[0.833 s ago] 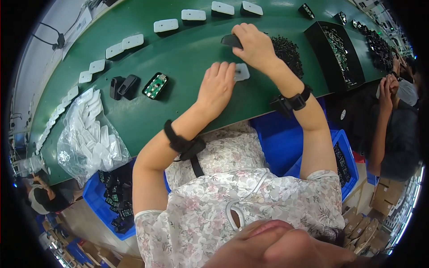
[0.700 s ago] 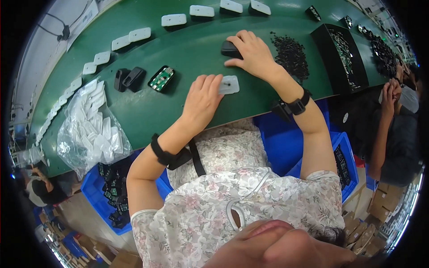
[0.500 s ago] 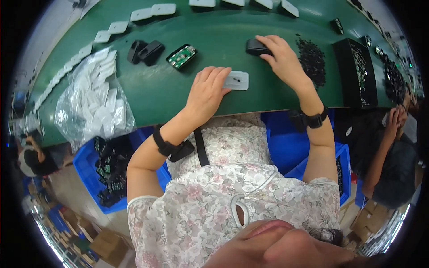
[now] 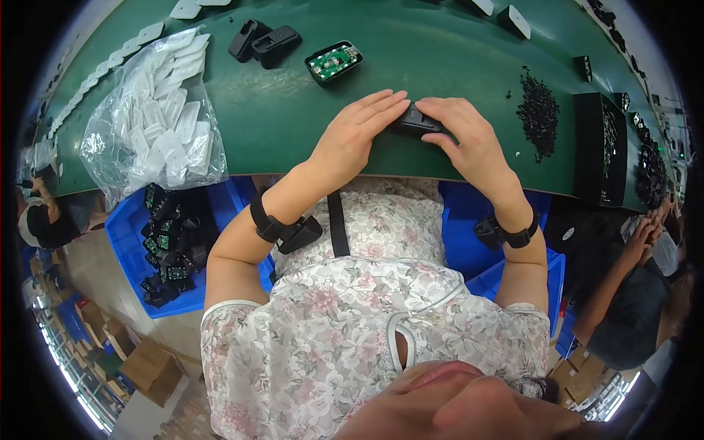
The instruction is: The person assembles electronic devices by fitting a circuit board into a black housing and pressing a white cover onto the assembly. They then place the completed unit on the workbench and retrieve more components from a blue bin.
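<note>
The right hand (image 4: 468, 134) has brought the case (image 4: 416, 123) to the left hand (image 4: 349, 139), above the frame's middle. Right thumb and fingers pinch it; I cannot tell the left's grip. Now both hands meet; the white plate no longer shows.

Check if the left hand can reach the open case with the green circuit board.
Likely yes: the open case lies beyond the left hand, only green tabletop visible between. Its fingertips are at the black case the right hand holds, so it would leave that first.
</note>
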`<act>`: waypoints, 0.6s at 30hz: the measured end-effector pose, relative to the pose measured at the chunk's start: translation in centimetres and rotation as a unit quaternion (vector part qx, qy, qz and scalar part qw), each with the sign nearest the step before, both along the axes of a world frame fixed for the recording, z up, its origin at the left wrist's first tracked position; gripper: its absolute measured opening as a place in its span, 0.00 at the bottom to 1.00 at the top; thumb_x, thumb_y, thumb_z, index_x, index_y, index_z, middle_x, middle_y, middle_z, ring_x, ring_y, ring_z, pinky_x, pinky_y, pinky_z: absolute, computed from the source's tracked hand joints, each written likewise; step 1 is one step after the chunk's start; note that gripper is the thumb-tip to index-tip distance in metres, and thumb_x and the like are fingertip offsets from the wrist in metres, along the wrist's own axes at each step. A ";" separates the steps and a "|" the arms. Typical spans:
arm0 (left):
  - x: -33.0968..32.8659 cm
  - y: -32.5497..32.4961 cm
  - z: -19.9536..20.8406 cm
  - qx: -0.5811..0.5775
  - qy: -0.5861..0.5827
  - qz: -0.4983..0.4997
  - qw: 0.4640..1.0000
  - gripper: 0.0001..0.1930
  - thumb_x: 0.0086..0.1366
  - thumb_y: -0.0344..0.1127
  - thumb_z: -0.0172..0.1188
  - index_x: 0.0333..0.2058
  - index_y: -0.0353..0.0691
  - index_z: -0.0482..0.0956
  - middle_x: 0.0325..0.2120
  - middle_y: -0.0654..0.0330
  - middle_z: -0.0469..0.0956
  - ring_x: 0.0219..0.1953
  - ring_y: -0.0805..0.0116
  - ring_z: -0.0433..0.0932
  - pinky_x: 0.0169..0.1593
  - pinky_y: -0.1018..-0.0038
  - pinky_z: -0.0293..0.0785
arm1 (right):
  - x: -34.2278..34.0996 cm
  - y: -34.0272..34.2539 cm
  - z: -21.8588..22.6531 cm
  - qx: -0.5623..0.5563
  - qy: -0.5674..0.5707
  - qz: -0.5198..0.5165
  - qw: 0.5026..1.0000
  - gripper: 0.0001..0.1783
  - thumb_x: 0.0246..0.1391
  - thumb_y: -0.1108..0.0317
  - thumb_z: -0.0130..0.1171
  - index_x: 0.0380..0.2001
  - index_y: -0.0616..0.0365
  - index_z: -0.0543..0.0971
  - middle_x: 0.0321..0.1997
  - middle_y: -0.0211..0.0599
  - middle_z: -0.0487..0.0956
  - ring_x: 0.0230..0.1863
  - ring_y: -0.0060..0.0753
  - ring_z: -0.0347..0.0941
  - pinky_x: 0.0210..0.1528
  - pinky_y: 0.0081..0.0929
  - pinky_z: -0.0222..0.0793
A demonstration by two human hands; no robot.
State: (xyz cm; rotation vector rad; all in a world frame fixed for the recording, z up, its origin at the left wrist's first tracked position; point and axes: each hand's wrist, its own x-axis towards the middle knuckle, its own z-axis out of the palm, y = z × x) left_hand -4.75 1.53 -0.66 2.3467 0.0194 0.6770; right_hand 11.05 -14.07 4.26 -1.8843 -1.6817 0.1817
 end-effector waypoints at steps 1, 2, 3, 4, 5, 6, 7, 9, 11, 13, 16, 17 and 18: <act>0.0 0.0 0.0 0.018 0.008 0.000 1.000 0.28 0.53 0.17 0.48 0.55 0.37 0.71 0.57 0.55 0.70 0.59 0.55 0.68 0.59 0.63 0.66 | 0.0 0.1 0.0 -0.003 0.003 0.001 1.000 0.23 0.42 0.76 0.65 0.45 0.60 0.76 0.48 0.39 0.78 0.48 0.43 0.73 0.50 0.34 0.70; -0.1 0.0 0.0 0.037 0.016 0.000 0.999 0.28 0.53 0.17 0.49 0.56 0.37 0.71 0.57 0.56 0.70 0.59 0.55 0.68 0.59 0.63 0.66 | 0.1 0.1 -0.1 -0.001 -0.012 0.005 1.000 0.23 0.42 0.76 0.65 0.46 0.60 0.76 0.48 0.39 0.78 0.48 0.43 0.73 0.50 0.33 0.70; -0.1 0.1 0.1 0.034 0.019 0.000 0.999 0.28 0.53 0.17 0.49 0.56 0.37 0.71 0.57 0.56 0.70 0.59 0.55 0.68 0.59 0.63 0.66 | 0.1 0.1 -0.1 0.000 -0.027 0.009 1.000 0.23 0.42 0.76 0.64 0.46 0.59 0.76 0.48 0.38 0.77 0.47 0.42 0.73 0.49 0.33 0.71; -0.2 0.2 0.1 0.049 0.029 -0.001 0.998 0.28 0.53 0.18 0.49 0.56 0.37 0.71 0.57 0.56 0.70 0.59 0.55 0.68 0.59 0.64 0.67 | -0.1 0.1 -0.1 -0.003 -0.024 0.009 1.000 0.23 0.42 0.76 0.64 0.46 0.59 0.76 0.48 0.38 0.77 0.47 0.42 0.73 0.49 0.33 0.71; -0.2 0.3 0.1 0.063 0.039 -0.001 0.997 0.28 0.53 0.18 0.49 0.56 0.38 0.71 0.57 0.57 0.70 0.59 0.56 0.68 0.59 0.64 0.67 | -0.5 0.1 -0.1 -0.002 -0.043 -0.001 0.999 0.24 0.42 0.76 0.64 0.47 0.59 0.77 0.47 0.38 0.77 0.47 0.41 0.73 0.47 0.32 0.72; -0.2 0.3 0.2 0.061 0.042 -0.003 0.997 0.28 0.53 0.18 0.49 0.56 0.38 0.71 0.57 0.57 0.70 0.59 0.56 0.68 0.59 0.64 0.67 | -0.8 0.2 -0.1 -0.001 -0.062 -0.011 0.998 0.24 0.42 0.76 0.64 0.47 0.58 0.77 0.47 0.38 0.77 0.46 0.41 0.74 0.46 0.32 0.72; -0.1 0.2 0.4 0.084 0.046 0.006 0.995 0.27 0.54 0.19 0.49 0.55 0.38 0.71 0.57 0.57 0.71 0.59 0.57 0.69 0.59 0.65 0.67 | -0.9 0.1 -0.3 -0.004 -0.060 -0.013 0.998 0.24 0.42 0.76 0.64 0.47 0.58 0.77 0.47 0.38 0.77 0.46 0.41 0.74 0.46 0.32 0.72; 0.1 0.4 0.9 0.106 0.050 0.011 0.993 0.27 0.54 0.19 0.50 0.55 0.38 0.72 0.57 0.58 0.71 0.59 0.58 0.69 0.59 0.65 0.68 | -1.1 0.1 -0.7 0.008 -0.117 -0.033 0.993 0.26 0.41 0.76 0.64 0.48 0.57 0.77 0.46 0.37 0.77 0.45 0.39 0.74 0.43 0.31 0.74; 0.2 0.7 1.5 0.175 0.049 0.004 0.983 0.27 0.54 0.23 0.55 0.55 0.38 0.71 0.57 0.58 0.71 0.58 0.59 0.70 0.57 0.66 0.69 | -1.2 0.1 -0.7 0.017 -0.135 -0.037 0.990 0.26 0.40 0.76 0.64 0.48 0.57 0.77 0.46 0.36 0.77 0.44 0.38 0.74 0.41 0.31 0.74; 0.2 0.5 1.3 0.186 0.052 -0.002 0.981 0.27 0.53 0.27 0.58 0.55 0.36 0.71 0.56 0.57 0.71 0.57 0.59 0.71 0.56 0.66 0.69 | -1.1 0.2 -0.6 0.029 -0.158 -0.042 0.986 0.25 0.40 0.76 0.65 0.47 0.56 0.77 0.45 0.36 0.77 0.43 0.38 0.74 0.40 0.31 0.74; 0.4 0.0 1.2 0.220 0.047 0.005 0.974 0.29 0.52 0.34 0.63 0.54 0.34 0.71 0.54 0.56 0.72 0.53 0.60 0.72 0.55 0.65 0.69 | -0.1 0.4 -0.2 -0.007 -0.126 -0.028 0.992 0.25 0.40 0.74 0.65 0.46 0.56 0.78 0.44 0.35 0.77 0.41 0.38 0.74 0.40 0.30 0.73; 0.5 -0.2 1.1 0.239 0.045 0.018 0.970 0.29 0.51 0.36 0.64 0.53 0.34 0.71 0.52 0.56 0.73 0.50 0.60 0.73 0.53 0.65 0.70 | 0.7 0.6 0.0 -0.024 -0.063 -0.010 0.998 0.24 0.40 0.74 0.66 0.46 0.55 0.78 0.44 0.35 0.77 0.41 0.39 0.74 0.41 0.29 0.73; 0.9 -0.3 1.0 0.242 0.039 0.015 0.969 0.29 0.51 0.36 0.64 0.53 0.34 0.71 0.52 0.56 0.73 0.50 0.60 0.73 0.53 0.65 0.70 | 1.6 0.8 0.3 -0.041 0.001 0.009 0.999 0.23 0.40 0.73 0.66 0.45 0.55 0.79 0.43 0.35 0.77 0.41 0.40 0.74 0.43 0.28 0.72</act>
